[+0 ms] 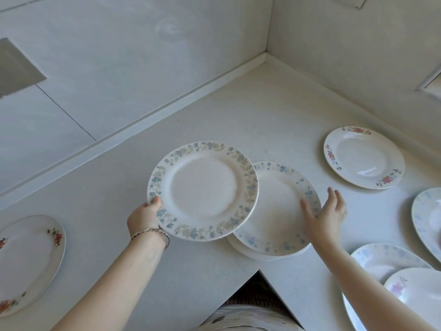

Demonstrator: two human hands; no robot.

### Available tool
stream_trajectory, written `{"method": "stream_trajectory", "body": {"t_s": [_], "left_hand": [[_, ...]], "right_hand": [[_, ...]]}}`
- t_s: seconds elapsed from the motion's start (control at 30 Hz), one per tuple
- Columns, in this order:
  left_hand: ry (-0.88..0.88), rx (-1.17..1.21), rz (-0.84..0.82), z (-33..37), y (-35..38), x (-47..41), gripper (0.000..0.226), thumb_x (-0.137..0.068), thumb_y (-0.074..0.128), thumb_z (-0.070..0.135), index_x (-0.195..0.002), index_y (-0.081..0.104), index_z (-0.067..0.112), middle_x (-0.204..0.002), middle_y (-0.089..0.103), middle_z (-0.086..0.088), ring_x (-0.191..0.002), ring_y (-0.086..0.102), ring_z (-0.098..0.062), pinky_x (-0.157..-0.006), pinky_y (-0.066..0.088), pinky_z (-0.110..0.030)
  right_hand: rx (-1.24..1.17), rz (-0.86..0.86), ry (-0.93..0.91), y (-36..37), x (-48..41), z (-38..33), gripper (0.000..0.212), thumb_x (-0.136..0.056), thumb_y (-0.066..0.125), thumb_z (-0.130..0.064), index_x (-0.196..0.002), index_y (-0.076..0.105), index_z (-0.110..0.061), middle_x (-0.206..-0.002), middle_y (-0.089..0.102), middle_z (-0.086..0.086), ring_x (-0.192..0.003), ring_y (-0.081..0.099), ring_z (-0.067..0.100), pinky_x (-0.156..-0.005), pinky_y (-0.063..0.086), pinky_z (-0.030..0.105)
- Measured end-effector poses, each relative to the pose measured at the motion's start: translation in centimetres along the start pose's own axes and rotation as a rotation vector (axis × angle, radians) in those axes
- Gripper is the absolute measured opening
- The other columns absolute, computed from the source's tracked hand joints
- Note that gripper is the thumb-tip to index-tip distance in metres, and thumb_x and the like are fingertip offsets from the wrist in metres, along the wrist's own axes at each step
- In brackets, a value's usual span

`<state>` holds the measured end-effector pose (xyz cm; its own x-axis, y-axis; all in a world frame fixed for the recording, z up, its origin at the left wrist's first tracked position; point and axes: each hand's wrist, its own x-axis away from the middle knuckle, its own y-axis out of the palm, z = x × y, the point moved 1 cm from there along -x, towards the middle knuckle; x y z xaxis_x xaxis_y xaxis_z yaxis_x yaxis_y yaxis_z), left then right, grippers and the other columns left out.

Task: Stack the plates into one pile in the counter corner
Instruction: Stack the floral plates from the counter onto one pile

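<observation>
The leafy plate (202, 191) is pinched at its seven-o'clock rim by the left hand (145, 217) over the pile (281, 211), perhaps three deep, steadied with spread fingers by the right hand (327, 216); five plates (364, 157) are left loose.

The pale surface (238, 120) bends round a corner. On it lie a pile of plates (279, 206) in the middle near the edge, a red-flowered plate (364, 157) far right, a lone plate (28, 263) near left, and a cluster of plates (381, 259) near right.
</observation>
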<state>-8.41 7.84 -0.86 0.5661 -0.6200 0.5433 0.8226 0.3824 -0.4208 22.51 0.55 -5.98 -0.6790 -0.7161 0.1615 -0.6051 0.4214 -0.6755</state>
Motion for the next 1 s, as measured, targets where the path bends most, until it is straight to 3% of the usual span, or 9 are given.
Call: {"method": "stream_trajectory", "body": {"t_s": [0.07,0.17,0.27,0.37,0.47,0.63,0.83,0.93,1.0], "left_hand": [[0.026,0.07,-0.05,-0.2,1.5,1.1,0.032,-0.086,0.061,0.019,-0.056,0.051,0.013,-0.062,0.052,-0.008,-0.067,0.052,-0.026,-0.065,0.042,-0.033],[0.036,0.178,-0.153,-0.4,4.2,3.0,0.029,-0.084,0.062,0.007,-0.056,0.054,0.009,-0.059,0.049,-0.009,-0.055,0.047,-0.02,-0.055,0.04,-0.027],[0.081,0.147,-0.28,-1.0,6.9,4.3,0.025,-0.082,0.063,0.005,-0.059,0.053,0.006,-0.067,0.05,-0.013,-0.064,0.045,-0.02,-0.058,0.037,-0.027],[0.241,-0.063,-0.393,-1.6,9.0,4.5,0.021,-0.082,0.063,0.011,-0.064,0.054,0.006,-0.071,0.054,-0.015,-0.07,0.051,-0.021,-0.062,0.037,-0.03],[0.423,-0.387,-0.474,-1.8,10.1,3.9,0.034,-0.084,0.062,0.024,-0.059,0.043,0.011,-0.065,0.054,-0.01,-0.062,0.05,-0.021,-0.059,0.038,-0.028],[0.576,-0.858,-0.526,-1.9,10.6,3.4,0.046,-0.087,0.055,0.04,-0.055,0.031,0.018,-0.056,0.045,0.0,-0.053,0.043,-0.019,-0.049,0.03,-0.026],[0.635,-1.094,-0.512,-1.6,10.5,2.9,0.045,-0.09,0.047,0.045,-0.057,0.031,0.019,-0.056,0.037,0.004,-0.051,0.036,-0.014,-0.046,0.023,-0.027],[0.702,-1.237,-0.515,-0.9,10.4,3.1,0.039,-0.092,0.04,0.048,-0.066,0.041,0.019,-0.064,0.046,0.004,-0.069,0.051,-0.022,-0.055,0.033,-0.027],[0.77,-1.343,-0.461,-0.5,10.5,3.1,0.038,-0.093,0.036,0.048,-0.087,0.054,0.015,-0.082,0.061,-0.002,-0.085,0.06,-0.028,-0.069,0.042,-0.03]], "right_hand": [[-0.213,-0.015,-0.044,-0.8,1.1,-1.8,0.053,-0.094,0.047,-0.025,-0.142,0.03,-0.007,-0.141,0.038,0.012,-0.128,0.037,0.023,-0.105,0.03,0.03],[-0.592,-0.297,0.089,-2.0,1.5,-4.2,0.034,-0.098,0.037,-0.027,-0.128,0.045,-0.012,-0.097,0.062,0.01,-0.079,0.061,0.017,-0.071,0.051,0.027],[-0.293,-0.287,0.04,-2.9,0.7,-3.8,0.028,-0.094,0.048,-0.028,-0.115,0.053,-0.01,-0.074,0.061,0.007,-0.061,0.056,0.019,-0.054,0.045,0.024],[-0.256,-0.177,0.059,-3.8,0.2,-1.8,0.03,-0.09,0.057,-0.019,-0.117,0.053,-0.007,-0.077,0.063,0.01,-0.056,0.057,0.014,-0.041,0.043,0.01],[-0.237,-0.159,0.086,-4.1,0.1,0.0,0.03,-0.089,0.057,-0.014,-0.117,0.052,-0.005,-0.073,0.061,0.008,-0.049,0.057,0.006,-0.046,0.046,0.016],[-0.143,-0.136,0.088,-3.7,0.2,1.7,0.041,-0.089,0.057,-0.023,-0.126,0.046,-0.01,-0.085,0.067,0.018,-0.073,0.061,0.032,-0.072,0.054,0.047],[0.063,-0.151,0.041,-2.8,0.1,2.5,0.041,-0.088,0.056,-0.031,-0.124,0.048,-0.012,-0.07,0.061,0.002,-0.073,0.058,0.026,-0.063,0.047,0.036],[0.241,-0.151,0.038,-2.6,-0.1,2.4,0.042,-0.088,0.051,-0.041,-0.123,0.045,-0.017,-0.07,0.062,0.001,-0.075,0.059,0.026,-0.06,0.045,0.033],[0.311,-0.142,0.026,-2.4,-0.4,2.4,0.041,-0.088,0.049,-0.044,-0.12,0.045,-0.019,-0.082,0.066,0.004,-0.082,0.061,0.027,-0.066,0.049,0.035]]}}
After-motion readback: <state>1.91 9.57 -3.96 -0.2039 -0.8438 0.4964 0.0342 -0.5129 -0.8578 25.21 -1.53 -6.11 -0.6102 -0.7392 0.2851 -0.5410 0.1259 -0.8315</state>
